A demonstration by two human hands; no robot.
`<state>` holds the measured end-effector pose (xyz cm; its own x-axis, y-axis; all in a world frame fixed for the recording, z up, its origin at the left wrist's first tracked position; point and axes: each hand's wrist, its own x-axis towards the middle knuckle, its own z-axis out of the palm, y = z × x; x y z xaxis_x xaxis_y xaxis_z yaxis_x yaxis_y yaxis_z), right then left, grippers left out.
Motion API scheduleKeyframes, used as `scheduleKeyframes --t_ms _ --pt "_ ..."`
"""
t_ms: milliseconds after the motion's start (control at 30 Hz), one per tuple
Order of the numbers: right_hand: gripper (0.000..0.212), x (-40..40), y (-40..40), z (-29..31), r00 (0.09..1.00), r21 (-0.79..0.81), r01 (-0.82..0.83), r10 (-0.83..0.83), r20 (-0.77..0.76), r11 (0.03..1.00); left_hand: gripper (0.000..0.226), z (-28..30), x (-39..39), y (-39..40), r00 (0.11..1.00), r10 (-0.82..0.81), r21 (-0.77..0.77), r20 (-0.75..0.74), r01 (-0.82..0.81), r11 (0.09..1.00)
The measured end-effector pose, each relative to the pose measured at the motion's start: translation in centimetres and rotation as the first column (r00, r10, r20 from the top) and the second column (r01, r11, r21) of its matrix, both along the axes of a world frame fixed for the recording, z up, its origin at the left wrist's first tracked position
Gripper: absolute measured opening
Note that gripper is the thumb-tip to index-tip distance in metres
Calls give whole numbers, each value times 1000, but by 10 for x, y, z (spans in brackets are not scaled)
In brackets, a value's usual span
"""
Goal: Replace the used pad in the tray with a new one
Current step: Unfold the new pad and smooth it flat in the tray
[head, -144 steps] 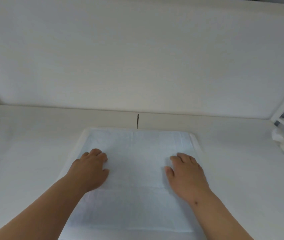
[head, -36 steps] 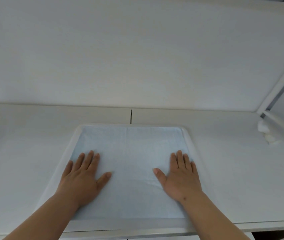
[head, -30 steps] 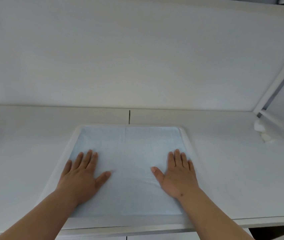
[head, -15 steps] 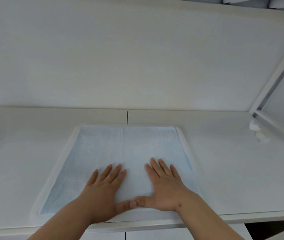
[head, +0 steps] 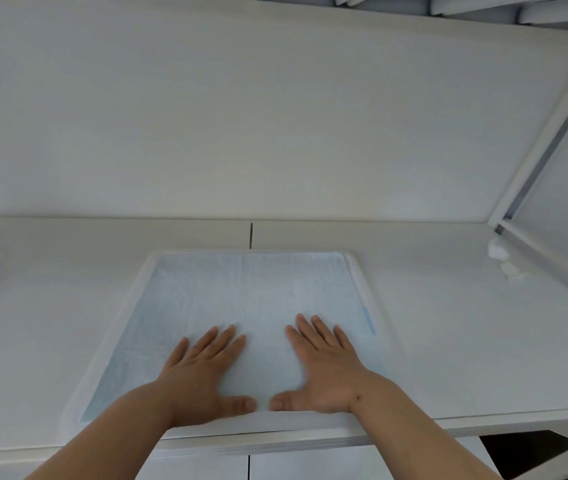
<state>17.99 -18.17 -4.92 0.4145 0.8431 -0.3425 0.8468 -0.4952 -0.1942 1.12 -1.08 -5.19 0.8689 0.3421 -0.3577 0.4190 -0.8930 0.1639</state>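
forearms (head: 102, 441) cut off below, white lump (head: 499, 259) — indistinct

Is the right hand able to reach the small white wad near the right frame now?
Probably yes: the right hand lies flat on the pad, and only bare counter separates it from the wad.

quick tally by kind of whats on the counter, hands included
hands: 2, left hand and right hand, both flat on the pad
pale blue pad: 1
white tray: 1
crumpled white wad: 1, by the right frame; what it is I cannot tell
total: 5
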Motion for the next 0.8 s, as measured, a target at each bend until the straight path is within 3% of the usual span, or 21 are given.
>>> scheduleKeyframes --t_ms 233,400,567,800 --pt "120 10 -18 0 999 7 -5 4 38 1000 127 1 -30 24 988 153 56 6 -154 987" --pt "117 15 -30 -1 993 35 90 -92 72 995 128 4 -45 30 968 250 59 34 -251 966" --pt "107 19 -33 -5 987 35 125 -128 93 992 132 5 -45 32 970 243 48 1 -242 969" --pt "110 19 -33 -6 987 47 122 -126 96 991 131 8 -46 30 969 248 40 2 -248 968"
